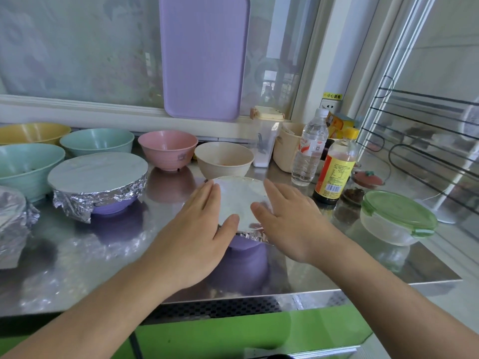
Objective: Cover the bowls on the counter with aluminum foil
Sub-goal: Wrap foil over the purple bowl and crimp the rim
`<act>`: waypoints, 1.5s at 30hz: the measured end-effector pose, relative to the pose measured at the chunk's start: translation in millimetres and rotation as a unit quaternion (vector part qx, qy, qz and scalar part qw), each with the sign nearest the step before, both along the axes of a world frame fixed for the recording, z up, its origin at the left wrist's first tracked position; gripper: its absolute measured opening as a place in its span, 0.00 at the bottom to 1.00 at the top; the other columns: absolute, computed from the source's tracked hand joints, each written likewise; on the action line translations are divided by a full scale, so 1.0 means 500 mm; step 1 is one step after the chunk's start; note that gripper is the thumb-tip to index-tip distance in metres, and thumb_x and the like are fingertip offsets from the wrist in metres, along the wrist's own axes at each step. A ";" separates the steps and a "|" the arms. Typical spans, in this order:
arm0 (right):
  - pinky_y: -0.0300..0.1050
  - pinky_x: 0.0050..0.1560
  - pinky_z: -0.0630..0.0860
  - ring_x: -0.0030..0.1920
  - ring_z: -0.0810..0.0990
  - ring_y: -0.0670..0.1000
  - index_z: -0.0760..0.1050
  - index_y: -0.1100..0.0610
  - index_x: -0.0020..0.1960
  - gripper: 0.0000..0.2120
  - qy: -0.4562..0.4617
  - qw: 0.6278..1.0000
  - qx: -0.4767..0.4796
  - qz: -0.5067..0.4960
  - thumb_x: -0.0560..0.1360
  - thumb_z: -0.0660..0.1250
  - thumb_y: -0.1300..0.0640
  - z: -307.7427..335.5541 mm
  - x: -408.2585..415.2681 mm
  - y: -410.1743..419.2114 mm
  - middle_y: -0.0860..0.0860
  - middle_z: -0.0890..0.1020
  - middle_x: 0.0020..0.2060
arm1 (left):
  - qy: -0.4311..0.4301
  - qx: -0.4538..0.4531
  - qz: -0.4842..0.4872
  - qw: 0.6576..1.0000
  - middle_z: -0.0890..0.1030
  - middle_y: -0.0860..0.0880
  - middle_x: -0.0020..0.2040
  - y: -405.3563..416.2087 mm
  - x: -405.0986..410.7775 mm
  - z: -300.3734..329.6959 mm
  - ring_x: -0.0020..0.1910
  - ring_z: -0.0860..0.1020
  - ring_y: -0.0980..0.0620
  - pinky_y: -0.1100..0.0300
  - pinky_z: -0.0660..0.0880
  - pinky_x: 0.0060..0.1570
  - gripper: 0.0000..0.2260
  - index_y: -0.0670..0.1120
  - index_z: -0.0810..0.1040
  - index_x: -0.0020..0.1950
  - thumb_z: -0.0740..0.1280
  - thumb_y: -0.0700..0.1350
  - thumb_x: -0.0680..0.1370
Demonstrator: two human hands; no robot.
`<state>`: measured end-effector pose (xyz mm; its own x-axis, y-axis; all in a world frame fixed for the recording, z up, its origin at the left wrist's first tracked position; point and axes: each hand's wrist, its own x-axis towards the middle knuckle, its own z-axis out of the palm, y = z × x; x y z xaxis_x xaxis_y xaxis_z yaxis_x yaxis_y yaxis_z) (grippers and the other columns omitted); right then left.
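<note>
Lying between both hands' fingers (207, 195): foil-covered bowl (239, 200)

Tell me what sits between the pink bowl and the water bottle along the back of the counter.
In the head view, a cream bowl and a clear lidded canister sit between the pink bowl and the water bottle.

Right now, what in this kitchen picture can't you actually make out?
Head view:
- Purple bowl: contents hidden by foil and both hands, left hand, right hand.
- Wrapped bowl at far left: cut off by the edge.
- Soy sauce bottle: label print too small.
</note>
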<state>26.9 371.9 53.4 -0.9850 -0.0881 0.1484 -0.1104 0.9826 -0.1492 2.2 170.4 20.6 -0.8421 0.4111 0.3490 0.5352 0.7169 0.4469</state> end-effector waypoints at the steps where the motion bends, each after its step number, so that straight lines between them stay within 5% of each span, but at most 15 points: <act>1: 0.56 0.74 0.66 0.75 0.66 0.57 0.69 0.52 0.74 0.20 -0.008 1.000 -0.023 0.011 0.86 0.55 0.44 0.006 -0.011 0.002 0.53 0.70 0.72 | -0.003 -0.003 -0.003 1.000 0.44 0.54 0.86 0.000 -0.003 -0.001 0.81 0.40 0.63 0.81 0.32 0.62 0.33 0.45 0.44 0.86 0.52 0.58 0.86; 5: 0.45 0.74 0.61 0.77 0.64 0.53 0.65 0.60 0.78 0.25 -0.058 0.992 -0.105 0.029 0.87 0.58 0.47 0.007 -0.052 0.009 0.54 0.69 0.76 | -0.009 -0.026 -0.009 1.000 0.43 0.53 0.86 -0.007 -0.007 -0.006 0.81 0.38 0.63 0.76 0.33 0.68 0.34 0.45 0.43 0.86 0.49 0.59 0.85; 12: 0.54 0.64 0.73 0.56 0.74 0.48 0.71 0.53 0.52 0.14 -0.030 0.990 -0.135 0.006 0.81 0.56 0.43 -0.004 -0.064 0.010 0.46 0.76 0.51 | -0.015 -0.014 -0.016 1.000 0.44 0.54 0.86 -0.016 -0.019 -0.009 0.81 0.40 0.64 0.77 0.35 0.67 0.32 0.45 0.45 0.86 0.52 0.55 0.86; 15: 0.49 0.64 0.71 0.58 0.72 0.48 0.72 0.54 0.58 0.12 -0.051 0.988 -0.141 0.031 0.85 0.56 0.47 -0.009 -0.045 0.004 0.44 0.74 0.56 | -0.017 -0.007 -0.019 1.000 0.46 0.55 0.86 -0.025 -0.022 0.001 0.81 0.42 0.65 0.77 0.37 0.67 0.31 0.45 0.46 0.86 0.53 0.54 0.86; 19: 0.57 0.69 0.70 0.65 0.70 0.52 0.70 0.47 0.59 0.24 -0.052 0.993 -0.096 0.040 0.79 0.44 0.34 -0.012 -0.006 -0.011 0.46 0.73 0.59 | 0.058 -0.037 -0.034 0.997 0.55 0.54 0.82 -0.023 -0.002 0.006 0.80 0.50 0.59 0.73 0.41 0.74 0.32 0.45 0.54 0.84 0.47 0.62 0.85; 21: 0.55 0.80 0.59 0.80 0.59 0.54 0.62 0.50 0.79 0.42 -0.046 0.995 -0.064 0.060 0.73 0.41 0.28 -0.021 0.009 -0.011 0.49 0.64 0.78 | 0.100 -0.063 -0.057 0.991 0.59 0.53 0.79 -0.021 0.015 0.006 0.79 0.54 0.56 0.68 0.44 0.78 0.34 0.44 0.59 0.81 0.44 0.65 0.84; 23: 0.48 0.84 0.46 0.84 0.40 0.44 0.46 0.49 0.86 0.43 -0.051 0.992 -0.080 0.077 0.79 0.45 0.28 -0.023 0.025 -0.003 0.45 0.46 0.85 | 0.111 -0.092 -0.071 0.987 0.56 0.51 0.83 -0.023 0.025 0.007 0.82 0.50 0.57 0.65 0.42 0.79 0.37 0.44 0.55 0.84 0.41 0.67 0.84; 25: 0.46 0.84 0.40 0.80 0.31 0.35 0.40 0.46 0.86 0.41 -0.080 0.983 -0.130 0.101 0.82 0.50 0.30 -0.016 0.037 0.017 0.39 0.38 0.84 | 0.100 -0.111 -0.075 0.986 0.49 0.53 0.85 -0.026 0.029 0.007 0.83 0.43 0.60 0.66 0.38 0.78 0.40 0.48 0.48 0.86 0.37 0.71 0.81; 32: 0.52 0.85 0.50 0.82 0.37 0.36 0.41 0.45 0.86 0.49 -0.088 0.962 -0.183 0.180 0.78 0.62 0.28 -0.032 0.028 0.060 0.31 0.35 0.81 | 0.111 -0.151 -0.100 0.977 0.46 0.56 0.86 -0.033 0.024 0.009 0.83 0.42 0.61 0.65 0.39 0.78 0.47 0.51 0.43 0.86 0.35 0.80 0.75; 39: 0.38 0.82 0.41 0.80 0.32 0.34 0.39 0.49 0.86 0.48 -0.054 0.980 -0.089 0.172 0.81 0.69 0.41 -0.027 0.031 0.058 0.39 0.36 0.84 | 0.128 -0.156 -0.108 0.973 0.48 0.54 0.86 -0.033 0.022 0.006 0.83 0.45 0.58 0.67 0.37 0.75 0.50 0.49 0.44 0.86 0.35 0.81 0.74; 45: 0.44 0.84 0.46 0.82 0.34 0.38 0.40 0.53 0.86 0.49 -0.008 0.981 -0.066 0.183 0.81 0.68 0.37 -0.041 0.027 0.061 0.44 0.39 0.85 | 0.144 -0.155 -0.094 0.973 0.59 0.50 0.84 -0.031 0.022 0.002 0.83 0.55 0.54 0.61 0.46 0.77 0.47 0.45 0.53 0.85 0.44 0.78 0.78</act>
<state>40.2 402.6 32.8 -0.8935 -0.4172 0.1661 -0.4483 0.8500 -0.2768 13.2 154.7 21.6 -0.6271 0.6717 0.3945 0.7411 0.6704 0.0366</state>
